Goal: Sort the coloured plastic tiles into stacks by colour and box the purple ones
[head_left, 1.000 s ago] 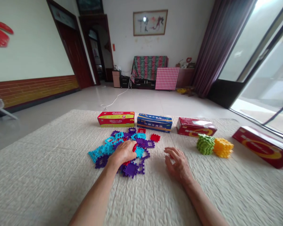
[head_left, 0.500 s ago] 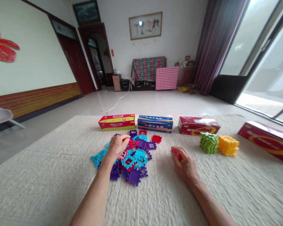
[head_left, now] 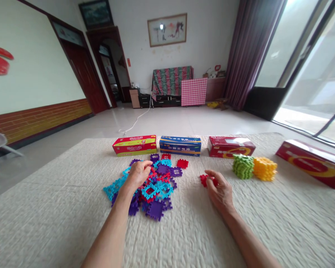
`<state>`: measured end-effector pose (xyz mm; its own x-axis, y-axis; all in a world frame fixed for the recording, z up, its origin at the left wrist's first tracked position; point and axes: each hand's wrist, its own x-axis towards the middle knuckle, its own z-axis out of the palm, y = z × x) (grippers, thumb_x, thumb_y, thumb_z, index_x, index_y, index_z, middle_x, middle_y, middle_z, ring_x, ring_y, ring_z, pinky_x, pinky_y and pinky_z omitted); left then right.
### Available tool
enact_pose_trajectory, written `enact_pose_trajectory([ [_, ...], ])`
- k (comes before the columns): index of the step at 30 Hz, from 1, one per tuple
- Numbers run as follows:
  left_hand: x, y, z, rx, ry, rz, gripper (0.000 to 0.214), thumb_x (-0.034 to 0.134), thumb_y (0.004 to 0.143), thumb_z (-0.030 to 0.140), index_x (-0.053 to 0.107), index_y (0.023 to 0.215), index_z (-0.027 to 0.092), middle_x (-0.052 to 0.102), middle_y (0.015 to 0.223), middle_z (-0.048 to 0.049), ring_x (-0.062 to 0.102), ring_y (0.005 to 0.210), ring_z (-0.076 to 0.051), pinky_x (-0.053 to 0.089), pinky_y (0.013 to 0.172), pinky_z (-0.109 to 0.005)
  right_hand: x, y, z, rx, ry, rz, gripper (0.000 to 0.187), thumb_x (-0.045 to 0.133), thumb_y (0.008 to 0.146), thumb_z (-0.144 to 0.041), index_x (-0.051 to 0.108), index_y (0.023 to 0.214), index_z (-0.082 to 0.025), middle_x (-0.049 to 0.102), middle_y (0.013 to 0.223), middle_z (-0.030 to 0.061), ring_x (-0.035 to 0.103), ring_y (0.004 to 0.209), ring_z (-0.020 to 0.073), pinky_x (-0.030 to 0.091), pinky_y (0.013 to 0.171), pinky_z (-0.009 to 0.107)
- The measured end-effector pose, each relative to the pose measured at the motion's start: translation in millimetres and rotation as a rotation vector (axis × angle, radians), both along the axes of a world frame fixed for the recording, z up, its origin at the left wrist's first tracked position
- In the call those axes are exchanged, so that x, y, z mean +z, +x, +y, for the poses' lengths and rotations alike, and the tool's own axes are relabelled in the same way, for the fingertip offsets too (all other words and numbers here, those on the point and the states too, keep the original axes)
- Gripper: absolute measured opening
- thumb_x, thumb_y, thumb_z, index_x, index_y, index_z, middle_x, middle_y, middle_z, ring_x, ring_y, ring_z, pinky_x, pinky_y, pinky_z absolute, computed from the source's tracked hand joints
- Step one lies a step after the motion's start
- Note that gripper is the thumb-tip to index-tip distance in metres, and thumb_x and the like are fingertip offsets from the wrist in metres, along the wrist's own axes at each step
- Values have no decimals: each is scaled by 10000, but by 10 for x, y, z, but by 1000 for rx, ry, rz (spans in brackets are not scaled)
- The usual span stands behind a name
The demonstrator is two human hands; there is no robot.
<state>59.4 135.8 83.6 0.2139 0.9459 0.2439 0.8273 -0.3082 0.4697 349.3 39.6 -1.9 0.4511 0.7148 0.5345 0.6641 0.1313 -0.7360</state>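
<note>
My left hand [head_left: 140, 173] is closed in a pinch above a loose pile of notched plastic building tiles; whatever lies between its fingertips is hidden. In that pile are purple tiles [head_left: 156, 210], light blue tiles [head_left: 150, 191] and red ones. My right hand [head_left: 220, 190] rests low on the cover, thumb and forefinger closed around red notched tiles [head_left: 203, 180], partly hidden by the fingers. A single red tile [head_left: 182, 163] lies flat between the pile and the right hand. Right of that hand stand a green stack of tiles [head_left: 243, 166] and a yellow stack [head_left: 265, 169], side by side.
Along the far side of the textured cream cover [head_left: 58, 201] stand a red and yellow box [head_left: 134, 146], a blue box [head_left: 180, 146] and a dark red box [head_left: 231, 146]. Another dark red box [head_left: 312, 162] lies at the right. Beyond is a tiled floor with a white cord [head_left: 138, 118].
My right hand's fingers have loosened a little, so more of the red tiles shows beneath them. My left hand stays pinched over the pile. The whole view has shifted slightly.
</note>
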Motion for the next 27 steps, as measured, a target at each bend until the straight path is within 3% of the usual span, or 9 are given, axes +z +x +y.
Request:
enact_pose_trajectory([
  [4, 62, -7, -21, 69, 43, -15, 321, 528, 768, 141, 728, 990, 261, 743, 975, 17, 673, 949, -163, 476, 910, -239, -8, 4, 1, -19, 37, 6, 271, 477, 789, -281, 655, 965, -178, 703, 923, 81, 649, 816, 202, 499, 772, 337],
  [7, 68, 124, -79, 57, 67, -75, 308, 510, 764, 128, 736, 944, 236, 745, 952, -3, 674, 928, -178, 487, 900, -269, -5, 10, -2, -40, 62, 12, 263, 474, 795, -281, 656, 953, -174, 702, 920, 85, 651, 819, 207, 501, 773, 344],
  [9, 50, 272, -145, -7, 51, -165, 302, 515, 765, 144, 728, 969, 210, 739, 969, -25, 677, 890, -179, 510, 849, -273, 4, 8, -6, -45, 75, 9, 259, 474, 798, -282, 655, 948, -175, 703, 912, 83, 652, 811, 208, 504, 765, 345],
  [13, 21, 480, -249, -228, -59, -385, 450, 548, 793, 247, 592, 1234, 169, 694, 1092, -76, 676, 757, -140, 529, 689, -230, 23, -7, -17, -42, 99, 4, 253, 471, 796, -273, 655, 942, -180, 702, 898, 72, 653, 797, 199, 508, 752, 333],
  [18, -43, 401, -197, -176, -63, -146, 241, 562, 777, 264, 713, 942, 173, 715, 840, -37, 650, 706, -146, 510, 710, -252, 37, -11, -25, -31, 71, -29, 261, 466, 790, -269, 656, 945, -181, 697, 890, 70, 652, 805, 201, 500, 751, 327],
  [23, -253, 413, -181, -324, 60, 103, 255, 618, 729, 250, 711, 954, 177, 679, 968, -74, 622, 911, -197, 471, 860, -303, 41, -14, -26, -25, 67, -34, 250, 460, 789, -264, 651, 929, -185, 695, 897, 66, 651, 813, 199, 497, 745, 323],
  [27, -333, 437, -198, -332, 35, 134, 168, 571, 760, 192, 722, 834, 186, 676, 867, -63, 614, 903, -189, 456, 863, -294, 36, -8, -17, -16, 77, -39, 238, 464, 788, -251, 649, 923, -189, 695, 894, 65, 652, 818, 200, 496, 748, 327],
])
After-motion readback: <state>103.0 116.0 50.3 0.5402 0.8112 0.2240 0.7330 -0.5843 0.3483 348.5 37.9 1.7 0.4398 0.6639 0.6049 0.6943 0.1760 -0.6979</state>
